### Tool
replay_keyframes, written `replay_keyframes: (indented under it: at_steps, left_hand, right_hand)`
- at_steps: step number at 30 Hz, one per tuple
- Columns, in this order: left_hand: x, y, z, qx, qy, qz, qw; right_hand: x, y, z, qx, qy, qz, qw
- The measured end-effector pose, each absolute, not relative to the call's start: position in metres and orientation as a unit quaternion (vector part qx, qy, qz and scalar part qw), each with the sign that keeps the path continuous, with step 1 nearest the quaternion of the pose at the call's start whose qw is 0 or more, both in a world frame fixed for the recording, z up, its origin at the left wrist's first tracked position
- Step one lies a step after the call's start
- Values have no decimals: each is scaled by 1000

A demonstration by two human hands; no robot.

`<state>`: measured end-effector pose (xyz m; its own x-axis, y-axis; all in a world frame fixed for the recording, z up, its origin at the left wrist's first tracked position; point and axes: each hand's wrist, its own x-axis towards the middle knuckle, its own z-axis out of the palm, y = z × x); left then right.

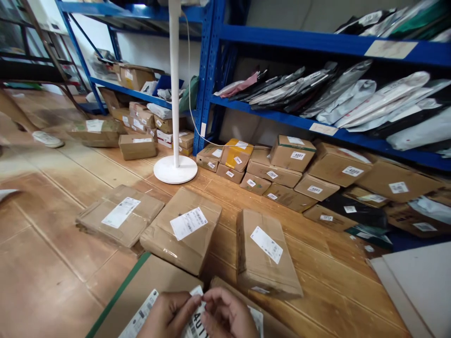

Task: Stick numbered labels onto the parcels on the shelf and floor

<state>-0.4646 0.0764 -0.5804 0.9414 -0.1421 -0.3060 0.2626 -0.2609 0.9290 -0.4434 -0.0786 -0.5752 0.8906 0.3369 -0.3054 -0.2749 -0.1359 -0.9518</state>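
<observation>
Both my hands meet at the bottom edge of the view, pinching a small white sticker (196, 320) with black digits printed on it. My left hand (169, 315) holds its left side and my right hand (229, 315) grips its right side. Under them lies a cardboard box with green tape (148, 281) and a white shipping label (139, 319). Three taped brown parcels lie on the wooden floor just beyond: a flat one (120, 213), a middle one (183, 230) and a right one (264, 251), each with a white label.
A white fan stand (175, 166) rises from its round base behind the parcels. Blue metal shelves (317, 44) hold poly mailers (352, 98); labelled boxes (292, 152) are stacked on the floor beneath. A white shoe of another person (47, 139) shows far left. A grey board (419, 281) lies right.
</observation>
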Motion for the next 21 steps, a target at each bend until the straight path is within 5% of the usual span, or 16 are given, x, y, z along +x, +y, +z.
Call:
replay_keyframes:
  at_steps: [6, 12, 21]
  left_hand:
    - [-453, 101, -609, 695, 91, -118, 704]
    - [-446, 126, -625, 737, 190, -49, 646]
    - [-444, 153, -638, 746, 147, -86, 644]
  right_hand:
    - [-424, -46, -598, -769, 9, 249, 589]
    - [-417, 0, -606, -722, 46, 184, 665]
    - [-421, 18, -618, -758, 25, 160, 631]
